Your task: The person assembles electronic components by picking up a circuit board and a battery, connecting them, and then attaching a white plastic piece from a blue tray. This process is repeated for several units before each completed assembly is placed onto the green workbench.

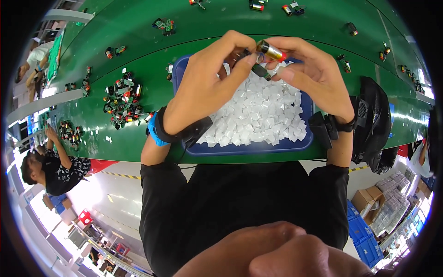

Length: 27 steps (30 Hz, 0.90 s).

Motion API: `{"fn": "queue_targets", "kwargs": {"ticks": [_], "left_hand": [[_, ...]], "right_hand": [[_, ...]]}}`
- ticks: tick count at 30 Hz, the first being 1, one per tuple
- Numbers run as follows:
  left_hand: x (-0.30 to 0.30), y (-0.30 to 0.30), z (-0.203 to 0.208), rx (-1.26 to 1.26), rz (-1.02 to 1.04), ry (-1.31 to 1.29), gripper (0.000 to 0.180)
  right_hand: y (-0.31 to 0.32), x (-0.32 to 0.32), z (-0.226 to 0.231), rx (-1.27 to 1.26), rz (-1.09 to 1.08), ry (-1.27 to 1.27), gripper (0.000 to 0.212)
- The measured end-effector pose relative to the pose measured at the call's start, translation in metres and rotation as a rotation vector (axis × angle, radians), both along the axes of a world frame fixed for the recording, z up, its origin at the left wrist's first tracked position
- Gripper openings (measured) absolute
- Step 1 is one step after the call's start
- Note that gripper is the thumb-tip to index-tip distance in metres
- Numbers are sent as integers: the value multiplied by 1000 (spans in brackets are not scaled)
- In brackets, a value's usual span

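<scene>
Both of my hands are raised over the far part of a blue tray (258, 150) filled with small white square pieces (258, 111). A small cylindrical battery (272, 50), gold with a red end, lies between them, its red end in the fingers of my right hand (320, 76). Below the battery a small circuit board (261, 71) shows, close to both hands' fingertips. My left hand (207, 81) is closed in a pinch on a dark small part beside the battery, mostly hidden by its thumb and fingers. Whether that part joins the board cannot be seen.
Left of the tray lies a pile of battery-and-board assemblies (122, 101) on the green table (152, 147). More assemblies (164, 26) are scattered along the far side. A black plastic bag (373, 120) sits at right. A person (57, 168) works at the far left.
</scene>
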<state>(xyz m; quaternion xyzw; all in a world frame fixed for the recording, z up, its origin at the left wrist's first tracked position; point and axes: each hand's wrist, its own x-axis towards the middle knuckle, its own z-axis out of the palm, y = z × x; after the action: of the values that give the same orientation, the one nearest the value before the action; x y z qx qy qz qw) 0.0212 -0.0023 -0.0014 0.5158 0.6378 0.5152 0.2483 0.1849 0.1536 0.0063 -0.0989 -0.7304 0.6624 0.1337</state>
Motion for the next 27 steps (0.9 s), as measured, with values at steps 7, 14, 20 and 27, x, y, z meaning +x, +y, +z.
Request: {"fn": "queue_targets", "kwargs": {"ticks": [7, 14, 20, 27], "left_hand": [[10, -4, -2, -164, 1, -9, 13], [-8, 4, -19, -55, -184, -594, 14], [-9, 4, -8, -111, -86, -944, 17], [-3, -4, -4, -159, -152, -654, 26]], "right_hand": [[-8, -4, -6, 289, -46, 68, 26], [0, -8, -2, 913, 21, 377, 29], [-12, -8, -3, 997, -119, 434, 33], [-11, -6, -2, 1112, -188, 450, 33]]}}
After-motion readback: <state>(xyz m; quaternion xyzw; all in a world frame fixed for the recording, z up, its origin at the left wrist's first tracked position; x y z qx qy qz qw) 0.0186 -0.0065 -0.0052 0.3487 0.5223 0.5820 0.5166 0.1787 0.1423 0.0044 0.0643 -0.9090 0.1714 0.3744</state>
